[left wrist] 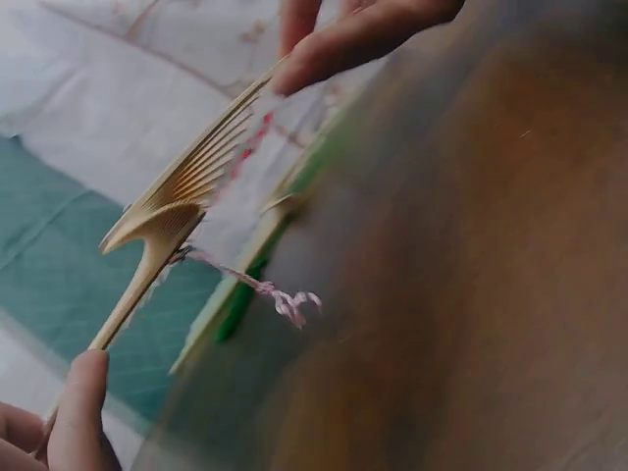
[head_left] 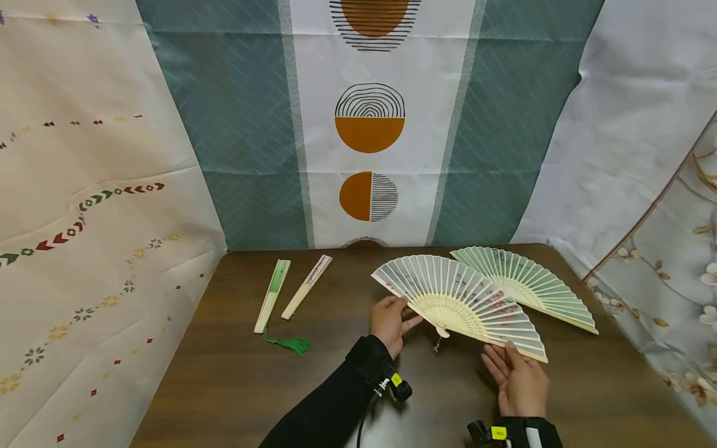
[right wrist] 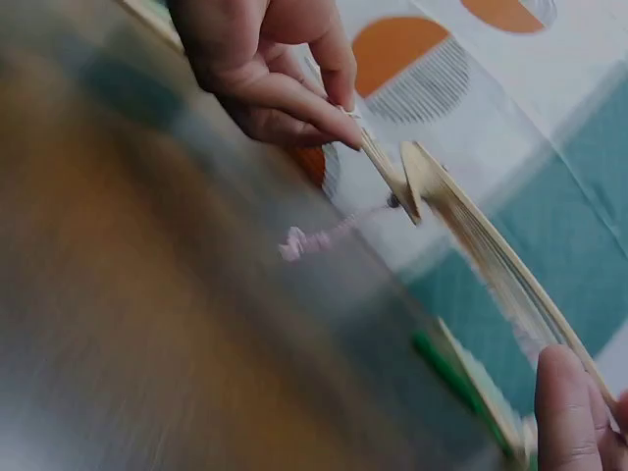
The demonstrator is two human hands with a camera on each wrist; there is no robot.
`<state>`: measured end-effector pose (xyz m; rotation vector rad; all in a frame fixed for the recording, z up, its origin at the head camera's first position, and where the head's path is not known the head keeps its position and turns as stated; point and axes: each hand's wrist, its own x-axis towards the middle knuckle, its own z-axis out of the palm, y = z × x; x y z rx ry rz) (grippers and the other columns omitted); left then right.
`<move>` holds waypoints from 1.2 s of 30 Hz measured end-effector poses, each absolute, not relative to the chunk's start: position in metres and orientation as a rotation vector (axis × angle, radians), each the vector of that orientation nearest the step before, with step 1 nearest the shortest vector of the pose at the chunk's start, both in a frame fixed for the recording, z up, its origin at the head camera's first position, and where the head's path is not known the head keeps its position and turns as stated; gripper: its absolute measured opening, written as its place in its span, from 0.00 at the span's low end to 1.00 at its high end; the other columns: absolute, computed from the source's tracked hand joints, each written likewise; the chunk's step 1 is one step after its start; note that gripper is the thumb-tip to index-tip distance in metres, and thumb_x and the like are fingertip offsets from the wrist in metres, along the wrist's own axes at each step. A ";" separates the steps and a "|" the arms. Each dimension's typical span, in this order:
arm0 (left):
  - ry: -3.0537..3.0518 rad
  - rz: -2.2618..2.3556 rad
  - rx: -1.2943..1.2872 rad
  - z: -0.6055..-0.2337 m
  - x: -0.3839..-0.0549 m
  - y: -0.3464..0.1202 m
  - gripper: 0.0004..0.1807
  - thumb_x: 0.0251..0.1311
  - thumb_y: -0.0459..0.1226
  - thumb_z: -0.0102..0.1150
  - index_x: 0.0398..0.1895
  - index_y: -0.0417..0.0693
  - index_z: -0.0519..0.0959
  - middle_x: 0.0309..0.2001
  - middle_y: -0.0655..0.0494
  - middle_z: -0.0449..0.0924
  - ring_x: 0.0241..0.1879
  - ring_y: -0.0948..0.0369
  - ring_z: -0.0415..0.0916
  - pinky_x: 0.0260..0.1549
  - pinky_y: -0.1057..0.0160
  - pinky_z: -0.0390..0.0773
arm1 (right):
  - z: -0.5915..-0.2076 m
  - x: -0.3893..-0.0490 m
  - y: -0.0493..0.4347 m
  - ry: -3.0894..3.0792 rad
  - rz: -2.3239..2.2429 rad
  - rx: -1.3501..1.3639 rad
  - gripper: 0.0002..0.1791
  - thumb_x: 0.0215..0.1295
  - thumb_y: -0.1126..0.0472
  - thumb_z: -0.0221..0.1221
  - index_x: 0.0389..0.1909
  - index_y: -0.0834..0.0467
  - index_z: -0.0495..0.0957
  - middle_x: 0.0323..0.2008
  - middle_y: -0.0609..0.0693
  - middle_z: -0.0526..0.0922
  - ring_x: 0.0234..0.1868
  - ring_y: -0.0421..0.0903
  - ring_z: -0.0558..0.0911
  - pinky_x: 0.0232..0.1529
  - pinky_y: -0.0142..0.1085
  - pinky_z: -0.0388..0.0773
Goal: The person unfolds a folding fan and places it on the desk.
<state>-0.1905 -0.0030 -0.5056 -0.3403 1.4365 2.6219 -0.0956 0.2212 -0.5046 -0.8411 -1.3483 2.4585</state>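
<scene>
Here, both hands point(head_left: 389, 322) point(head_left: 522, 382) hold a spread white fan point(head_left: 456, 302)

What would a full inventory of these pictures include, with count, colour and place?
Table: 1, brown, foreground
Open patterned fan: 1, white, right of centre
Small tassel: 1, pink, below that fan
Open green fan: 1, green, table's right side
Folded green fan: 1, green and cream, table's left side
Large tassel: 1, green, beside folded green fan
Folded printed fan: 1, cream and white, beside folded green fan
Backdrop cloth: 1, teal, white and orange, background
Patterned cloth: 1, cream, far left
Flowered cloth: count unclear, white, far right
Wrist cameras: 2, black, one per wrist
Cable: 1, black, near left wrist
Sleeve: at least 1, black, left forearm
Left hand: 1, bare, holding patterned fan's left edge
Right hand: 1, bare, holding its right edge
</scene>
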 end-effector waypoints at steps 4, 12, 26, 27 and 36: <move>1.488 2.539 -0.329 -0.502 -0.191 0.004 0.08 0.79 0.27 0.61 0.54 0.30 0.81 0.40 0.51 0.81 0.39 0.60 0.83 0.46 0.55 0.99 | -0.504 -0.081 0.238 -1.376 2.484 -0.894 0.08 0.91 0.57 0.55 0.50 0.49 0.83 0.34 0.43 0.94 0.39 0.39 0.96 0.46 0.32 0.97; 1.624 2.320 -0.312 -0.503 -0.188 0.008 0.10 0.74 0.26 0.60 0.53 0.28 0.81 0.36 0.50 0.82 0.36 0.52 0.95 0.40 0.55 0.99 | -0.508 -0.062 0.263 -1.446 2.542 -0.898 0.19 0.92 0.61 0.52 0.36 0.52 0.85 0.32 0.46 0.93 0.37 0.38 0.96 0.46 0.29 0.96; 1.697 2.153 -0.295 -0.504 -0.195 0.028 0.07 0.74 0.24 0.59 0.39 0.41 0.75 0.32 0.49 0.81 0.33 0.53 0.93 0.43 0.45 0.99 | -0.522 -0.049 0.300 -1.540 2.715 -0.899 0.22 0.94 0.59 0.40 0.39 0.50 0.81 0.38 0.44 0.90 0.44 0.36 0.94 0.57 0.29 0.94; 1.708 2.146 -0.288 -0.502 -0.196 0.029 0.06 0.75 0.24 0.59 0.39 0.40 0.75 0.32 0.49 0.82 0.34 0.52 0.94 0.43 0.45 0.99 | -0.522 -0.049 0.301 -1.582 2.697 -0.882 0.21 0.94 0.59 0.40 0.41 0.50 0.80 0.39 0.43 0.90 0.45 0.35 0.94 0.59 0.29 0.94; 1.831 2.072 -0.282 -0.500 -0.195 0.025 0.03 0.76 0.27 0.62 0.43 0.33 0.82 0.34 0.45 0.87 0.40 0.47 0.96 0.42 0.48 0.99 | -0.519 -0.045 0.289 -1.759 2.533 -0.932 0.14 0.95 0.56 0.41 0.55 0.53 0.77 0.39 0.35 0.91 0.47 0.33 0.93 0.61 0.36 0.95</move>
